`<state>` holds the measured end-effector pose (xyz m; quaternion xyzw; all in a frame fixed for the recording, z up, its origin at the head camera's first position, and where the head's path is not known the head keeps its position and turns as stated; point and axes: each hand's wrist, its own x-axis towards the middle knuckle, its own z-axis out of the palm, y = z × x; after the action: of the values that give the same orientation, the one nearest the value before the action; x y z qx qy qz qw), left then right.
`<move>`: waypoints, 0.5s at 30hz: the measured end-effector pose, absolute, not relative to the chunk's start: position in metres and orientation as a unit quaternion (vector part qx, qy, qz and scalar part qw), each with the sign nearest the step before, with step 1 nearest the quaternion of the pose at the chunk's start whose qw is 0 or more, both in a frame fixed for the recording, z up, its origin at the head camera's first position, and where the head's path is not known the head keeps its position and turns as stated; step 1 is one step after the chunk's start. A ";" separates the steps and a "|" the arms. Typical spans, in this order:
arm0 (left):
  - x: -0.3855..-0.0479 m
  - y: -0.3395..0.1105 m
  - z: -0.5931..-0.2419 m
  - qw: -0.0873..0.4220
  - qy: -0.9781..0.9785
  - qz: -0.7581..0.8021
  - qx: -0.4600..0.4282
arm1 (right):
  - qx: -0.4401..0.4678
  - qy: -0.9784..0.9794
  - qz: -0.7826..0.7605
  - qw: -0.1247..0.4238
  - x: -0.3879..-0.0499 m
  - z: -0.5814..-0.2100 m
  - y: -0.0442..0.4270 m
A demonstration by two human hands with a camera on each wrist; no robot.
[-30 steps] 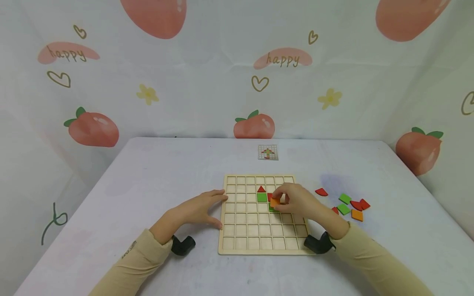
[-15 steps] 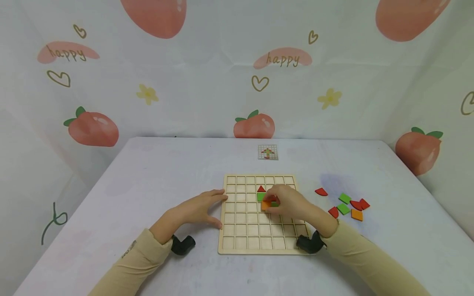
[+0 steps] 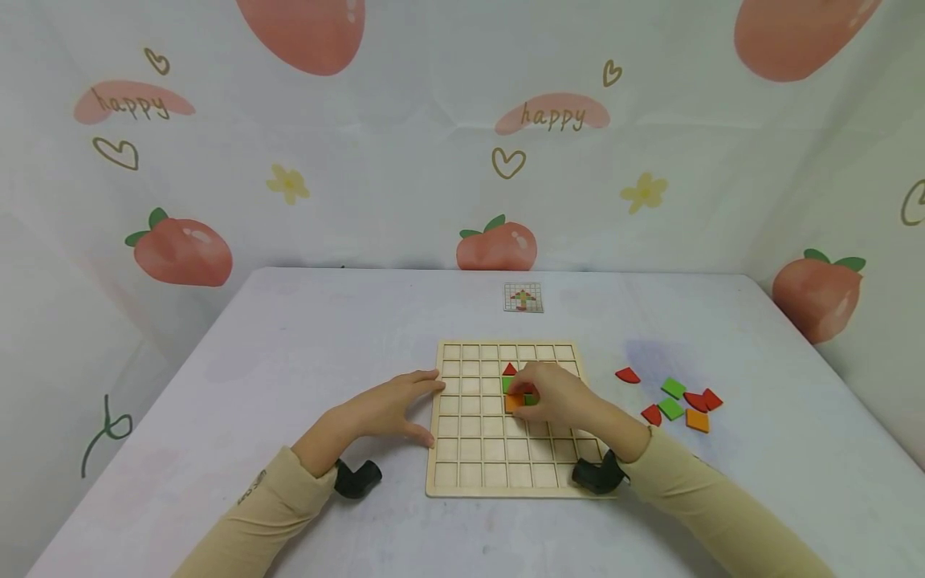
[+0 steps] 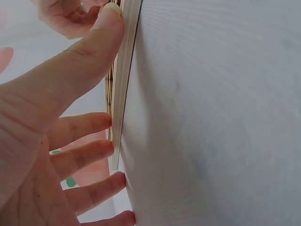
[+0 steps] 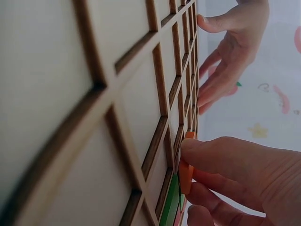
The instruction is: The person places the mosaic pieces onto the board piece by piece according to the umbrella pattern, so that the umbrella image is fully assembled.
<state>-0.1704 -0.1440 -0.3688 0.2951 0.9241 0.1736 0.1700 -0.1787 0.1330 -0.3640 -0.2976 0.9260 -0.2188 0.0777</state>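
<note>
A wooden grid board (image 3: 458, 475) lies on the table. My right hand (image 3: 567, 400) pinches an orange square tile (image 3: 514, 403) between thumb and fingers over a middle cell, just below a green tile (image 3: 507, 385). In the right wrist view the orange tile (image 5: 186, 175) stands a little proud of the grid, beside another green tile (image 5: 170, 203). A red triangle tile (image 3: 509, 369) sits in the cell above the first green one. The right hand covers part of the other laid tiles. With fingers spread, my left hand (image 3: 376, 409) touches the board's left edge.
Right of the board lie loose tiles: a red quarter-round (image 3: 627, 375), a green square (image 3: 673, 388), an orange square (image 3: 697, 420) and several others. A small pattern card (image 3: 523, 297) lies behind the board. A printed curtain (image 3: 405, 144) hangs past the table's far edge.
My right hand has moved left with the orange tile, from beside the red tile to the cell under the green one, and lowered it there. The left hand has stayed in place.
</note>
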 end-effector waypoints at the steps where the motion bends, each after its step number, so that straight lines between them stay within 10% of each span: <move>1: -0.171 -0.144 -0.369 0.170 0.924 0.174 0.295 | -0.299 0.926 -0.219 0.077 -0.179 -0.364 0.133; 15: -0.170 -0.144 -0.369 0.171 0.924 0.175 0.294 | -0.297 0.929 -0.210 0.073 -0.180 -0.366 0.131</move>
<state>-0.1703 -0.1442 -0.3692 0.2937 0.9240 0.1754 0.1706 -0.1796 0.1309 -0.3662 -0.2974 0.9285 -0.2097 0.0730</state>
